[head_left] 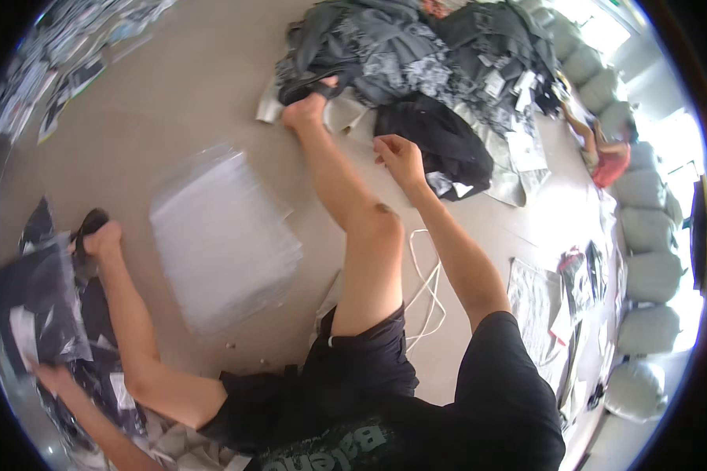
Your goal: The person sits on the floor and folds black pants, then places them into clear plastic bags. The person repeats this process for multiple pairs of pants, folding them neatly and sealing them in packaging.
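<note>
At the far left, my left hand (49,377) is closed on the lower edge of a dark folded garment in a clear plastic bag (35,294). The hand is slightly blurred. More bagged dark garments (98,314) lie beneath and beside it. My right hand (401,159) hangs in the air beyond my right knee, fingers curled in, nothing visible in them. Just past it is a bundle of black cloth (440,141) on the floor. A stack of clear, whitish plastic bags (224,243) lies flat between my spread legs.
Dark grey fringed textiles with pale tags (369,47) are heaped by my right foot. A white cord (432,294) loops beside my right thigh. Flat packets (78,47) fill the far left corner. Stuffed sacks (650,275) line the right side, where another person in red (611,163) sits.
</note>
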